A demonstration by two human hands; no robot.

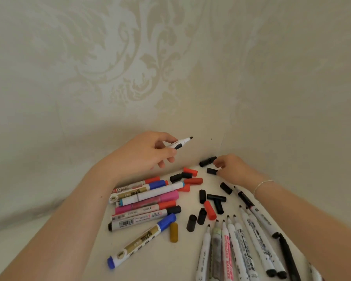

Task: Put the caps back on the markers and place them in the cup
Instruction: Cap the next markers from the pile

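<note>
Holding: left hand (150, 153) grips 1 uncapped marker (177, 144), black tip bare and pointing toward 2 o'clock, lifted off the table (150, 266).
Reaching: right hand (230, 167) at 1 o'clock of the pile, fingers curled down among loose black caps (208, 161); whether it has pinched 1 cannot be told.
Capped stock: bundle of capped markers (146, 199) at 9 o'clock of the loose caps, plus 1 blue-capped marker (142, 240) at 7 o'clock.
Uncapped stock: row of open markers (237, 250) at 5 o'clock, tips toward 12.
Loose caps: black, red caps (194, 181) and 1 ochre cap (174, 232) scattered mid-table.
Cup: not in view; location unknown.
Risk 1: wrong cap chosen, since the caps differ in size and colour; a loose fit would slip off later.
Risk 2: bare tip brushing wall (130, 67) or skin, leaving ink.
Risk 3: right forearm lies just over the open row; a sweep could roll markers off the edge.
Risk 4: caps near the corner could be nudged out of reach.
</note>
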